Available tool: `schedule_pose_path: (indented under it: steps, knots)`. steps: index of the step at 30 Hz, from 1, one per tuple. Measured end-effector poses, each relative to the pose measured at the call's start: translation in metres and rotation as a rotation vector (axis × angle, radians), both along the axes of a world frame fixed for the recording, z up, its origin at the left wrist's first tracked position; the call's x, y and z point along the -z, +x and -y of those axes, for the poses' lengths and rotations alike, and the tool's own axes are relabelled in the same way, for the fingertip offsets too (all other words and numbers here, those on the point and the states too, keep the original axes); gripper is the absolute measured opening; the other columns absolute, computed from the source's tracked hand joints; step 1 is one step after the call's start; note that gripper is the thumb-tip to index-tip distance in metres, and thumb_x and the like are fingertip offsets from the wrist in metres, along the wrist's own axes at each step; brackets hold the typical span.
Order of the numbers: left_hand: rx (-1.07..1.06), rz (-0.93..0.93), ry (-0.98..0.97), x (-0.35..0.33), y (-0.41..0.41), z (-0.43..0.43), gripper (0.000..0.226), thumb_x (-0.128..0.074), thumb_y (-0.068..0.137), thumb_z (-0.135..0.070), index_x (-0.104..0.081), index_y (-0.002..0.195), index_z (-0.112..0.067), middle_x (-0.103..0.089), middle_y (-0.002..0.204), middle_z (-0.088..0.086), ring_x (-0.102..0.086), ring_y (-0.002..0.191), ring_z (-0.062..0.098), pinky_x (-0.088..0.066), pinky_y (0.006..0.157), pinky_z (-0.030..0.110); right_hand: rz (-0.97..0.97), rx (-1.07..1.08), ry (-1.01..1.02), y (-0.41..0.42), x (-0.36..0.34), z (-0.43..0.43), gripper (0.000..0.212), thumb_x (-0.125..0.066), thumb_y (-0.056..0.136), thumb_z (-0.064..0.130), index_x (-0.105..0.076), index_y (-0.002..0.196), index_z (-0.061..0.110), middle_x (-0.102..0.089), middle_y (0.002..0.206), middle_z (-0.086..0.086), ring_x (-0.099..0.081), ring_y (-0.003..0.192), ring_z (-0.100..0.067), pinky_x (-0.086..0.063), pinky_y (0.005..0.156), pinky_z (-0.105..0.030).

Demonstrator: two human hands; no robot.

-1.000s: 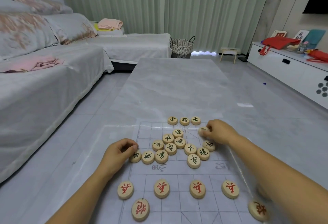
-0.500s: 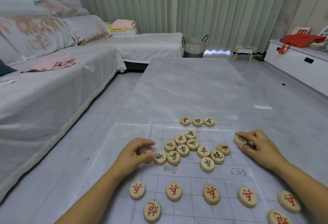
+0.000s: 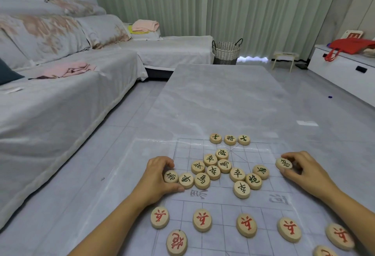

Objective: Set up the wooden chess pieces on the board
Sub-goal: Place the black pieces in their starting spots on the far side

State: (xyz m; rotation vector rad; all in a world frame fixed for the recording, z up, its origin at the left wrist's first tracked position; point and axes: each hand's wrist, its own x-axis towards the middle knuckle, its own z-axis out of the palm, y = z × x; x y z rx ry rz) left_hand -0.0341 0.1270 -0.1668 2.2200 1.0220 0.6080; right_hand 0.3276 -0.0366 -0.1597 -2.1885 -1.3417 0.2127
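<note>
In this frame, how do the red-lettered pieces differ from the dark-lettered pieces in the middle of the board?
Red-lettered pieces carry red characters; dark-lettered pieces carry dark ones. The red ones sit spaced apart on the grid; the dark ones mostly bunch together, many touching. The left hand and right hand each hold a dark one; no red one is touched. Both are pale round wooden discs lying flat.
</note>
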Motion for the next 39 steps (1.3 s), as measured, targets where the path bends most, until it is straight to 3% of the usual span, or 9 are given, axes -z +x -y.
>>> schedule_pose_path:
  steps: [3, 6, 11, 16, 21, 26, 30, 39]
  knots:
    - [-0.016, -0.001, -0.007, 0.001, -0.002, -0.005, 0.041, -0.084, 0.061, -0.026, -0.05, 0.084, -0.032, -0.05, 0.111, -0.007, -0.041, 0.106, 0.011, -0.034, 0.076, 0.001, -0.003, -0.009, 0.019, -0.002, -0.001, 0.001, 0.023, -0.069, 0.08, 0.024, -0.057, 0.099, 0.026, -0.054, 0.099, 0.0, -0.052, 0.086, -0.017, -0.04, 0.074, -0.031]
    - [-0.029, -0.061, 0.006, -0.002, -0.006, -0.013, 0.034, -0.079, 0.068, -0.026, -0.057, 0.092, -0.036, -0.046, 0.102, -0.007, -0.036, 0.103, 0.012, -0.03, 0.076, 0.005, -0.035, -0.005, 0.038, 0.0, 0.0, 0.0, 0.023, -0.071, 0.079, 0.026, -0.058, 0.097, 0.029, -0.054, 0.098, 0.002, -0.054, 0.085, -0.015, -0.042, 0.075, -0.03]
    - [-0.109, -0.025, -0.054, -0.009, 0.003, -0.041, 0.048, -0.075, 0.074, -0.016, -0.056, 0.117, -0.028, -0.049, 0.096, -0.001, -0.048, 0.088, 0.015, -0.039, 0.082, 0.021, -0.091, 0.054, -0.006, 0.003, 0.001, -0.01, 0.026, -0.069, 0.078, 0.036, -0.058, 0.101, 0.03, -0.052, 0.097, 0.003, -0.053, 0.086, -0.013, -0.041, 0.076, -0.03]
    - [-0.203, 0.076, -0.063, -0.003, 0.041, -0.054, 0.04, -0.078, 0.07, -0.02, -0.055, 0.102, -0.028, -0.058, 0.089, -0.009, -0.051, 0.077, 0.011, -0.043, 0.085, 0.034, -0.004, 0.129, -0.047, 0.003, -0.002, -0.035, 0.024, -0.069, 0.077, 0.042, -0.058, 0.094, 0.029, -0.055, 0.086, 0.003, -0.053, 0.086, -0.017, -0.037, 0.08, -0.033]
    - [-0.217, 0.114, 0.005, 0.004, 0.043, -0.056, 0.057, -0.08, 0.068, -0.018, -0.053, 0.119, -0.016, -0.054, 0.104, 0.001, -0.05, 0.081, 0.013, -0.039, 0.077, 0.026, -0.08, 0.194, 0.117, 0.011, -0.013, -0.067, 0.032, -0.068, 0.079, 0.037, -0.06, 0.102, 0.016, -0.055, 0.087, -0.001, -0.055, 0.087, -0.023, -0.044, 0.086, -0.044]
    - [-0.238, 0.034, 0.08, 0.003, 0.045, -0.057, 0.038, -0.08, 0.068, -0.022, -0.061, 0.099, -0.012, -0.049, 0.096, 0.001, -0.053, 0.09, 0.02, -0.038, 0.076, 0.026, -0.029, 0.111, 0.025, 0.004, -0.011, -0.089, 0.034, -0.068, 0.078, 0.039, -0.059, 0.102, 0.018, -0.051, 0.083, 0.005, -0.053, 0.084, -0.02, -0.043, 0.077, -0.035]
    - [-0.237, 0.029, 0.077, 0.002, 0.046, -0.057, 0.033, -0.078, 0.07, -0.024, -0.063, 0.097, -0.014, -0.05, 0.097, 0.0, -0.052, 0.09, 0.018, -0.041, 0.078, 0.028, 0.005, 0.104, -0.024, 0.002, -0.003, -0.093, 0.039, -0.07, 0.075, 0.043, -0.058, 0.104, 0.018, -0.051, 0.088, 0.001, -0.051, 0.085, -0.019, -0.04, 0.072, -0.03]
    - [-0.246, 0.029, 0.048, 0.001, 0.045, -0.054, 0.032, -0.076, 0.073, -0.026, -0.064, 0.101, -0.016, -0.052, 0.102, 0.001, -0.052, 0.094, 0.018, -0.042, 0.081, 0.029, -0.022, 0.038, 0.011, 0.007, 0.005, -0.087, 0.04, -0.062, 0.082, 0.043, -0.058, 0.117, 0.023, -0.05, 0.095, 0.001, -0.051, 0.098, -0.02, -0.042, 0.09, -0.034]
